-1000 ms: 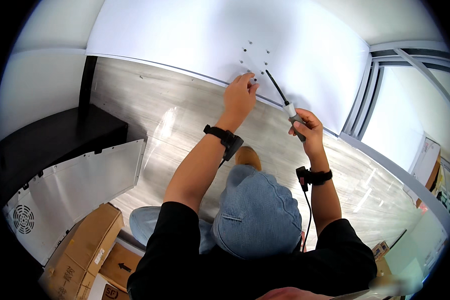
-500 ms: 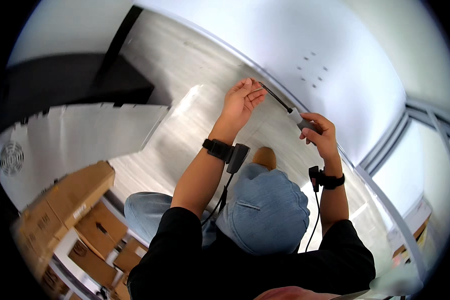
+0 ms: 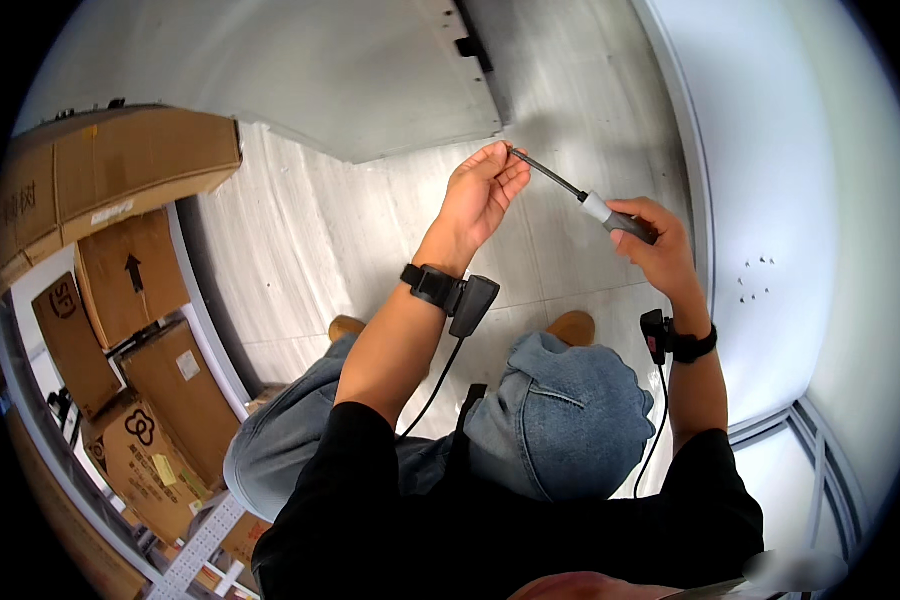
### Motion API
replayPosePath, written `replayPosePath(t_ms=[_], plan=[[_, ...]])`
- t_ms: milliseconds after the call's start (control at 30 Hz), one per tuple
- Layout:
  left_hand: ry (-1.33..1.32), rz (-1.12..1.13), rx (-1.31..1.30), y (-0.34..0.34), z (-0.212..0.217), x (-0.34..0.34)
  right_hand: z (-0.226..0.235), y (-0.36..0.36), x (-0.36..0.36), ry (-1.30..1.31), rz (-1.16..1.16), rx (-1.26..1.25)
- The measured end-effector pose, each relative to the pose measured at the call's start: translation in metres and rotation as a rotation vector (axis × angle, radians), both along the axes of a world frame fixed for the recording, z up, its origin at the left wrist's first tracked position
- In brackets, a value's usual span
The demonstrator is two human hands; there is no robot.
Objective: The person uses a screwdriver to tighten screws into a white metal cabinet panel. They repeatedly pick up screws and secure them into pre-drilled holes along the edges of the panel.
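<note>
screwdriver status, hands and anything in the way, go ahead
Right hand gripping screwdriver handle. Left hand pinching the shaft tip, held over the floor. Nothing between the hands; white panel at right, cardboard boxes at left.

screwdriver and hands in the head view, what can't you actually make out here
- Tip of the screwdriver: covered by the left hand fingertips, so whether a screw or bit sits there is hidden.
- Handle end: wrapped inside the right hand.
- Small holes in the white panel: too small to tell if anything is in them.
- Cardboard boxes: bent and partly cut off at the left rim.
</note>
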State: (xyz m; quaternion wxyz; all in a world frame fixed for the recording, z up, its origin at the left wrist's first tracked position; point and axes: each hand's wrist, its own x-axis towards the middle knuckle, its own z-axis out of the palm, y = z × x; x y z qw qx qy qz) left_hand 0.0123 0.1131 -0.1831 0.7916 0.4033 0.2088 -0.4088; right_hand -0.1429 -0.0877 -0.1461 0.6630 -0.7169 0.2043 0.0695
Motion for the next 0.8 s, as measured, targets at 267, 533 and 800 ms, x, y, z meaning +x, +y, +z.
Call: replayPosePath(t_ms=[267,533,800], plan=[[0.029,0.177,0.09,0.057,-0.02,0.012,0.01,0.04,0.066,-0.206,0.303,-0.397],[0.215,0.263,0.176,0.095,-0.054,0.03,0.024,0.079,0.145,0.142,0.695,-0.445],[0.235,-0.043,0.27,0.08,-0.095,0.063,-0.002,0.088,0.156,0.303,0.564,-0.374]])
